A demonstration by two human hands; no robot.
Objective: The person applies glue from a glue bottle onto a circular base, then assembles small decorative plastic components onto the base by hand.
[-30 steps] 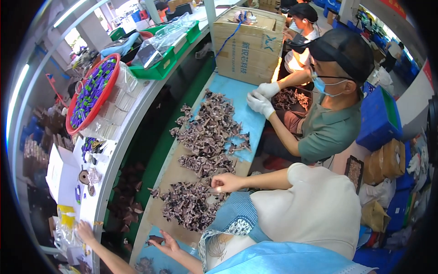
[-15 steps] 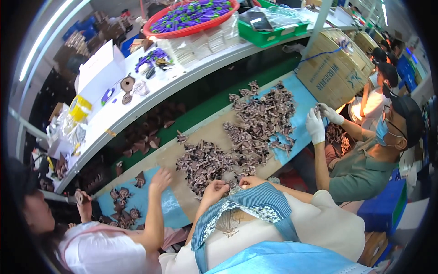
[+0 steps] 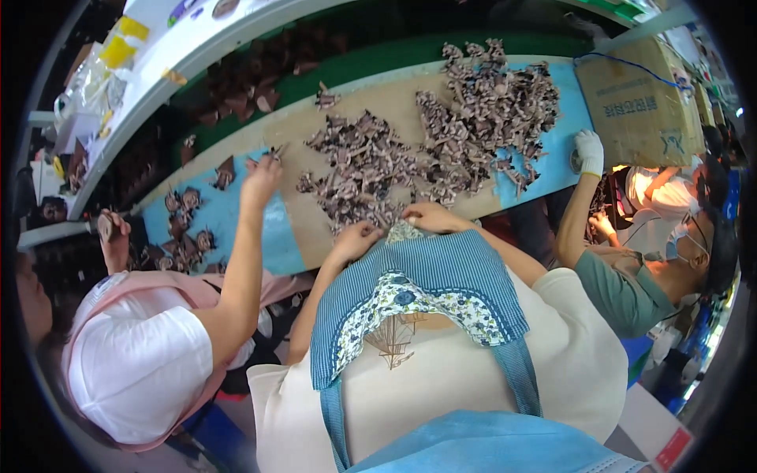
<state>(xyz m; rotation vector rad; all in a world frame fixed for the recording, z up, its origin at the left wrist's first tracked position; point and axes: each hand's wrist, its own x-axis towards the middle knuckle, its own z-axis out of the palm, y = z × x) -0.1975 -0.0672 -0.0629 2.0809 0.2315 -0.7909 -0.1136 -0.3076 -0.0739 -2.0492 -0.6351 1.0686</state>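
Note:
Both of my hands are at the near edge of a heap of small brown and pinkish plastic-looking parts (image 3: 363, 162), close to my apron (image 3: 441, 268). My left hand (image 3: 359, 239) is closed, with thumb and fingers drawn together beside the lowest parts of the heap. A short gap to the right, my right hand (image 3: 438, 217) has its fingers curled into a pinch. Anything held in either hand is too small or hidden to make out. A second, larger heap of the same parts (image 3: 497, 118) lies farther off to the right.
A co-worker at left reaches a hand (image 3: 264, 173) over brown pieces (image 3: 185, 217) on a blue mat. At right, a co-worker's gloved hand (image 3: 589, 150) is near a cardboard box (image 3: 639, 102). Beyond the worktable runs a green belt (image 3: 378, 67) and a white shelf (image 3: 197, 47).
My view has tipped down, so the table sits higher in it. The left co-worker's hand has moved to the far edge pieces; the right co-worker's gloved hand has lowered toward the table. My hands remain near the heap.

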